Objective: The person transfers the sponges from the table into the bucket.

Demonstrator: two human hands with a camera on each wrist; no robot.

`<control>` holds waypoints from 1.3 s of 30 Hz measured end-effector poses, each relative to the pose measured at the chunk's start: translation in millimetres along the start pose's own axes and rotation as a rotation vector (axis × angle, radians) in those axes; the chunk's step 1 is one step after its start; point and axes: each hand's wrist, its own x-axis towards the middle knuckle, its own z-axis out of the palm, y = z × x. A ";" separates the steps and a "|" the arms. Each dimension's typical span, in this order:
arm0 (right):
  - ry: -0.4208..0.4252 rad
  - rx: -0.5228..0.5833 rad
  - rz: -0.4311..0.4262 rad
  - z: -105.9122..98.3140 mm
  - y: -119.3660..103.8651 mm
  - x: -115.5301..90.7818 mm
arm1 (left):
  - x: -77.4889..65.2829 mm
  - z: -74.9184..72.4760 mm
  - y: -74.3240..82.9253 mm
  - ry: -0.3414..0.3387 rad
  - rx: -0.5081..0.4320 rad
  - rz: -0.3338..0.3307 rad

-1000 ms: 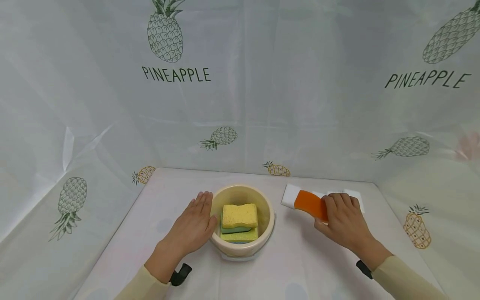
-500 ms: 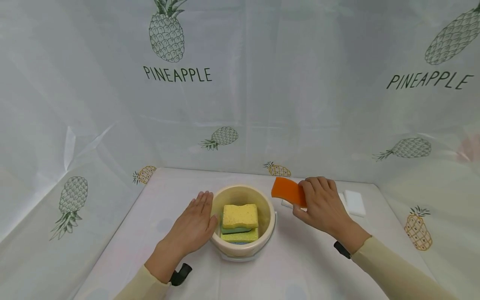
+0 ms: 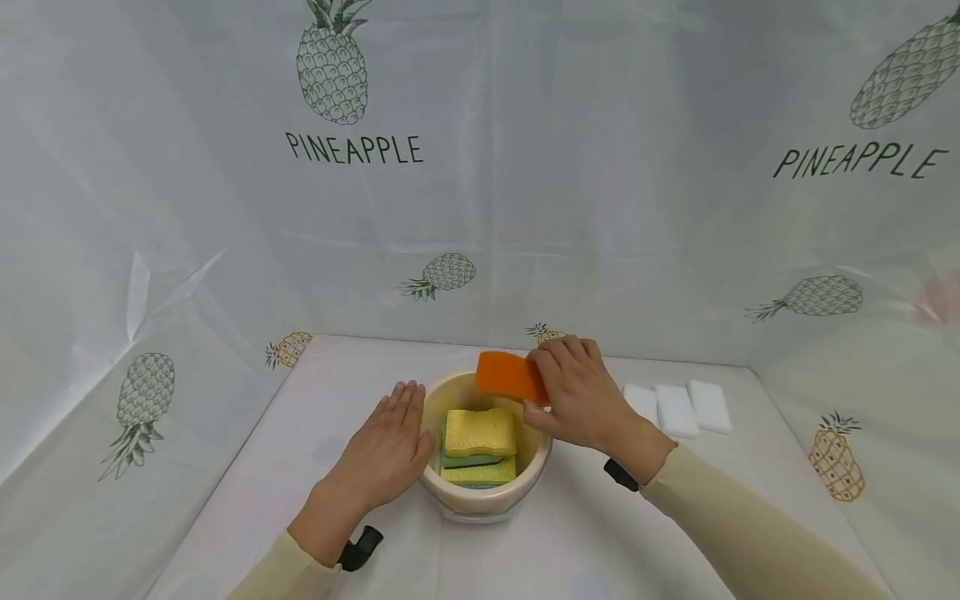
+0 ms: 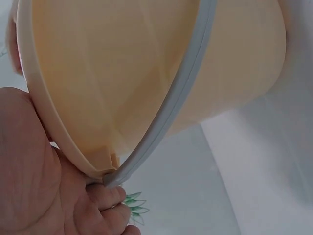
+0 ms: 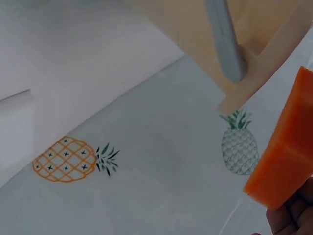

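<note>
At the left of the frame, the pale curtain carries a green pineapple print, with a smaller orange one nearer the table's far left corner. My beige left sleeve enters at the bottom, a black strap showing beside the wrist. Left of centre, my left hand lies with its fingers straight and close together, palm side against the rim of the cream bucket; it curls round nothing. In the left wrist view, those fingers are by the spot where the bucket's grey handle joins the rim.

The bucket stands upright in the lower middle of the frame. Inside it a yellow sponge lies on a green one, with a second yellow sponge beneath and a thin blue edge under that.

Just right of centre I hold the orange sponge above the far side of the bucket's mouth, its right end pinched between the thumb and fingers of my right hand. In the right wrist view it sits at the right edge, clear of the visible rim. My right sleeve runs to the lower right, and beyond it three white blocks lie side by side on the table.
</note>
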 end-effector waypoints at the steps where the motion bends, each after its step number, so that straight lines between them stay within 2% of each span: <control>1: -0.013 0.009 -0.010 1.9 -3.1 2.0 | 0.1 0.1 0.0 -0.001 0.002 -0.001; 9: -0.114 0.039 -0.089 19.5 -21.9 12.0 | -0.2 0.0 0.1 0.001 -0.004 -0.002; 16: -0.228 0.047 -0.100 29.9 -29.6 15.4 | 0.3 1.7 -0.3 0.000 -0.014 -0.003; 32: -0.359 0.005 -0.111 39.5 -34.2 19.4 | -0.6 3.1 0.2 -0.015 -0.030 -0.035; 39: -0.368 -0.002 -0.126 40.6 -34.3 19.0 | -0.4 2.5 0.9 -0.011 -0.034 -0.028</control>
